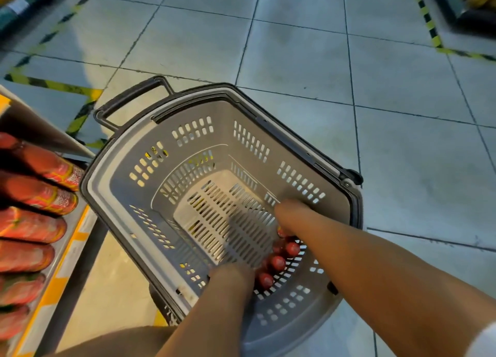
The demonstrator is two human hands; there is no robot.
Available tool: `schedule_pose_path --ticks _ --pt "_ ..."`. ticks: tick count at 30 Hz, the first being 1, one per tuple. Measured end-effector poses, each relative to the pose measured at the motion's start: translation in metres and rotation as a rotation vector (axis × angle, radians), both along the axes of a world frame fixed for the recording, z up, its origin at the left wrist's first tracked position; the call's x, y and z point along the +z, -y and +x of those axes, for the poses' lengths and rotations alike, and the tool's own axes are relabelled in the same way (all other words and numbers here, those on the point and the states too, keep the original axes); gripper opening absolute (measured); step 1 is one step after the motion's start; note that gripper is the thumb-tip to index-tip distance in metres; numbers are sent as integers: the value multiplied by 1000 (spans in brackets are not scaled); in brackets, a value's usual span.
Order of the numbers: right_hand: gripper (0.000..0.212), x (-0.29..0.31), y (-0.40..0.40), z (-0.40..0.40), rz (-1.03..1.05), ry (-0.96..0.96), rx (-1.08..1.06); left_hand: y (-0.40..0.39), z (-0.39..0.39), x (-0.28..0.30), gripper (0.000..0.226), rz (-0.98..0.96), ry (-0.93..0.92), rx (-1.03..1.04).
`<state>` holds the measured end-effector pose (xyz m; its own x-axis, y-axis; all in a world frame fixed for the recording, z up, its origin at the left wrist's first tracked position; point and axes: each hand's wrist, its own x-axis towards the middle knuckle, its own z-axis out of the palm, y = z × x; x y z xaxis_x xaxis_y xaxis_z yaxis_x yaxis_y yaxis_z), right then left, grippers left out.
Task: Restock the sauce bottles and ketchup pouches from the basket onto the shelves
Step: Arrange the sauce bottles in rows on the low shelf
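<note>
On a tiled aisle floor (295,48), a grey basket (128,152) sits beside a shelf (72,238) of red bottles. Both hands, left (230,276) and right (290,209), reach down towards bottles (277,262) in its near corner, probably to lift them; fingers hidden, grip unclear.

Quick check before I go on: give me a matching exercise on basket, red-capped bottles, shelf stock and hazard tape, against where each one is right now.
Things:
1. basket
2. red-capped bottles
3. red packs
4. yellow-black tape

Places:
A. on the shelf at left
B. on the floor tiles
C. standing in the aisle beside the shelf
D. in the basket's near corner, between the two hands

Pairs: 1-C, 2-D, 3-A, 4-B
</note>
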<state>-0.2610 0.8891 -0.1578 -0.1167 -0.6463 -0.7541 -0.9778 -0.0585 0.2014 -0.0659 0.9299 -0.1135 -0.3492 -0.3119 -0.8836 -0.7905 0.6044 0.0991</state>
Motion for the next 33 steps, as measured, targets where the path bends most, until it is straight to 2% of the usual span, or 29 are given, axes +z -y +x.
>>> schedule_pose_path --ticks 3,6,10,14,18,21,25,30,33 --pt "30 0 0 0 -13 16 -42 5 0 6 48 -14 10 -2" --pt "39 3 0 2 -67 37 -160 11 -2 23 42 -57 -91 80" --pt "51 15 0 8 -152 46 -273 18 -2 43 43 -216 -228 128" --pt "42 44 2 19 -217 93 -296 21 9 71 29 -337 -404 214" --pt "25 79 3 31 -440 220 -294 22 24 98 10 -494 -591 376" --pt "14 112 3 40 -584 350 -314 20 47 119 12 -548 -750 544" --pt "13 159 -9 58 -758 524 -368 14 83 150 18 -592 -884 817" --pt "10 215 -21 85 -929 767 -382 -3 135 187 9 -621 -1060 1051" --pt "13 252 -27 108 -974 914 -359 -19 163 215 14 -655 -1200 1161"
